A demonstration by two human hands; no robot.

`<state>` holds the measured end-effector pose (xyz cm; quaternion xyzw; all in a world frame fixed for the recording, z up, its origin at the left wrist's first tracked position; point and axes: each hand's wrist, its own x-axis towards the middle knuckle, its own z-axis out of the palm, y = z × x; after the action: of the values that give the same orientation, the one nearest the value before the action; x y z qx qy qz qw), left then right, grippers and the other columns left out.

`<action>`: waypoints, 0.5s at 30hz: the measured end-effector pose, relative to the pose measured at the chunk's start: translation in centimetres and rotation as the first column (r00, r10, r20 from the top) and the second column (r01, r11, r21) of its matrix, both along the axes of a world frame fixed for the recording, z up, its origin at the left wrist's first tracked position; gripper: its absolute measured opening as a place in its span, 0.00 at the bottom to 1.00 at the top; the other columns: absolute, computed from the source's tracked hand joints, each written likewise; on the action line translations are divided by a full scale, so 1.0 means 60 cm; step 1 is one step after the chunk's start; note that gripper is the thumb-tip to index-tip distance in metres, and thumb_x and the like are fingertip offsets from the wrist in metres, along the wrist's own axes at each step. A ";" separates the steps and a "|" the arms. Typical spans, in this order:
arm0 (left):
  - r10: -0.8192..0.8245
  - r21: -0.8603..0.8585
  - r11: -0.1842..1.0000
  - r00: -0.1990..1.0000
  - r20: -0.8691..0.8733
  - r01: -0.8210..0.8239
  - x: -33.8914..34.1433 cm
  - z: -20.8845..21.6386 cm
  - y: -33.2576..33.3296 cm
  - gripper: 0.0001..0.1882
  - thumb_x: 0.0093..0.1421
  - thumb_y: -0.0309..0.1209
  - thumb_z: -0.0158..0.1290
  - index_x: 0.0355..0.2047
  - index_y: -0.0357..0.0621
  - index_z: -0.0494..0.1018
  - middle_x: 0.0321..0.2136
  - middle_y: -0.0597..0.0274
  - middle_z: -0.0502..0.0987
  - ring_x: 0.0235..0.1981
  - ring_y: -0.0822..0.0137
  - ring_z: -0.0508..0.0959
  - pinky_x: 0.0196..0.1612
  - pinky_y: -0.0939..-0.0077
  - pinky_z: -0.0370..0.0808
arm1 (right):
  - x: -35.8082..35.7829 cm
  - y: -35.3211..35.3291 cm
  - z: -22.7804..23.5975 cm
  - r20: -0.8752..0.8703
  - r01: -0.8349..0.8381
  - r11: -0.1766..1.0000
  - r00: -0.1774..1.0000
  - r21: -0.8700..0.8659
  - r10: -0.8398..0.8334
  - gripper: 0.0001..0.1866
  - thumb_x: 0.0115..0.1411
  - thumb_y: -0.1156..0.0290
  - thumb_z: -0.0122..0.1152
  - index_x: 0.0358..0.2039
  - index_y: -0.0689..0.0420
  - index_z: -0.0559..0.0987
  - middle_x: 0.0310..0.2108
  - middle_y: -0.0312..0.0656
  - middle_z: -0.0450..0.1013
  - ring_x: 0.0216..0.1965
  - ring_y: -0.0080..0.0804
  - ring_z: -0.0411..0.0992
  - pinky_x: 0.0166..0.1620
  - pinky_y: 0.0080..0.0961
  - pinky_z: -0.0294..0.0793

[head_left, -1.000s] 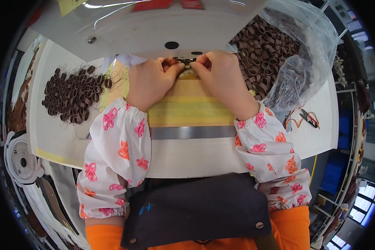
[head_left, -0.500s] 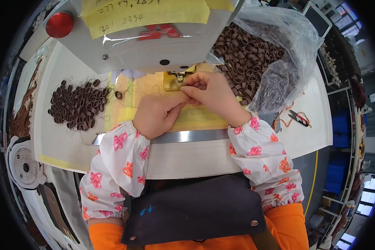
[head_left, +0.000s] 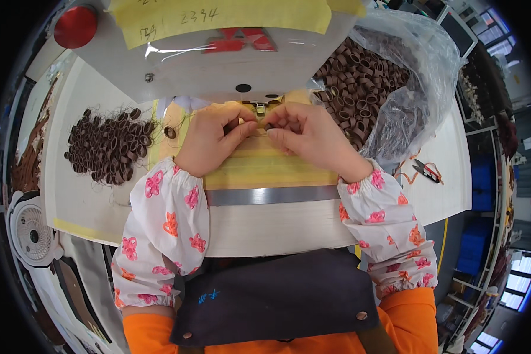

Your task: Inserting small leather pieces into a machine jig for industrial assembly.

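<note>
Just in front of the presser foot (head_left: 261, 109) of a sewing machine (head_left: 189, 74), my two hands face each other with a small gap between the fingertips. My right hand (head_left: 310, 134) is closed in a pinch; a dark brown bit, apparently a small loop (head_left: 269, 126), shows at its fingertips. My left hand (head_left: 209, 138) pinches thumb to forefinger; what it holds, if anything, is too small to make out. A single brown loop (head_left: 170, 133) with loose thread lies left of my left hand, beside a pile of brown loops (head_left: 109, 147) trailing threads.
A clear plastic bag (head_left: 433, 76) full of brown loops (head_left: 360, 82) lies open at the right. Thread snips (head_left: 428, 171) with an orange cord rest near the table's right edge. A metal strip (head_left: 271, 196) crosses the front of the yellow work surface. A white fan (head_left: 34, 236) stands at left.
My hands, touching before, have come apart at the fingertips. The left hand has moved away from my body, toward the presser foot. The view has shifted slightly.
</note>
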<state>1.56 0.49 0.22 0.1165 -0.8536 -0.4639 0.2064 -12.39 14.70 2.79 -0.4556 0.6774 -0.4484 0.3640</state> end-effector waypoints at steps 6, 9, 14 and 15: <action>0.043 0.054 0.997 0.990 0.135 -0.051 0.003 0.009 -0.002 0.09 0.51 0.28 0.57 0.34 0.40 0.76 0.14 0.60 0.71 0.15 0.73 0.68 0.22 0.78 0.65 | -0.017 -0.030 0.002 0.164 -0.044 0.993 0.986 0.107 0.026 0.08 0.56 0.75 0.58 0.34 0.64 0.70 0.22 0.38 0.71 0.20 0.19 0.69 0.23 0.15 0.70; 0.087 0.009 0.996 0.991 0.100 -0.088 0.001 -0.001 0.002 0.09 0.51 0.29 0.57 0.34 0.40 0.76 0.16 0.58 0.73 0.15 0.70 0.70 0.22 0.77 0.66 | -0.012 -0.030 -0.009 0.098 0.005 0.999 0.995 0.044 -0.009 0.08 0.55 0.75 0.59 0.30 0.64 0.70 0.22 0.40 0.71 0.19 0.23 0.70 0.24 0.20 0.70; 0.142 -0.131 0.983 0.984 0.106 -0.128 -0.006 0.002 0.009 0.10 0.54 0.29 0.56 0.34 0.34 0.75 0.19 0.61 0.76 0.19 0.75 0.70 0.23 0.79 0.66 | -0.004 -0.025 -0.028 -0.402 0.056 0.959 0.900 -0.279 -0.169 0.07 0.51 0.74 0.60 0.26 0.63 0.72 0.24 0.49 0.71 0.23 0.43 0.71 0.27 0.33 0.70; 0.155 -0.140 0.981 0.979 0.135 -0.136 -0.008 0.004 0.010 0.11 0.56 0.28 0.55 0.34 0.30 0.74 0.20 0.63 0.76 0.20 0.80 0.68 0.24 0.82 0.65 | -0.005 -0.025 -0.033 -0.440 0.036 0.950 0.880 -0.312 -0.178 0.06 0.51 0.75 0.59 0.26 0.63 0.72 0.25 0.50 0.71 0.24 0.46 0.71 0.28 0.34 0.70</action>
<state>1.09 1.10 0.47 0.1986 -0.8838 -0.3813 0.1843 -12.72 13.22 0.82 -0.5596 0.6947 -0.4420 0.0942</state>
